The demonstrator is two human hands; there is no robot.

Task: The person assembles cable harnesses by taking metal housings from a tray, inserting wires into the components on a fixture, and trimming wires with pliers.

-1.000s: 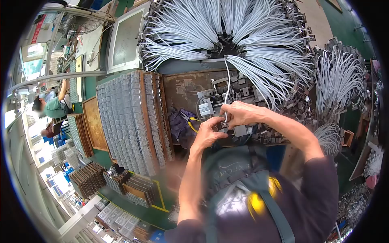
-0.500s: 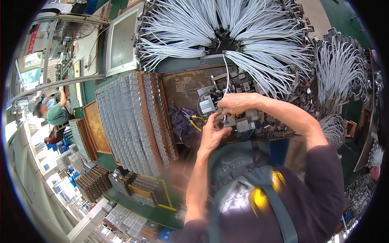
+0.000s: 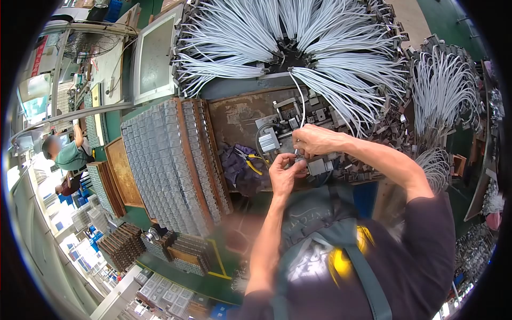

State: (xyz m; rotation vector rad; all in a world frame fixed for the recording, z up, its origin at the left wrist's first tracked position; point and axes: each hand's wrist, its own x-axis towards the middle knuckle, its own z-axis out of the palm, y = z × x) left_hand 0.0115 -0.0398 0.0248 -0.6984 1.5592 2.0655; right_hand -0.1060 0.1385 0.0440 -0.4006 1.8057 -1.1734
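Note:
My right hand is pinched round the lower end of a white cable that comes down from the big bundle. Just below it, the thumb and fingers of my left hand close on a small metal part, mostly covered by the fingertips. The cable's tip meets this part, but the exact contact is hidden. A silver metal block on the bench fixture is left of my right hand. Another silver block lies right of my left fingertips.
Fanned white cables fill the back of the bench. Yellow-handled pliers lie on a purple cloth. Stacked trays of metal parts stand at left, loose metal pieces at right. Another person works far left.
My left thumb and fingers have come together on the small metal part; they were spread apart before. My right hand has shifted slightly with the cable, closer to the left fingertips.

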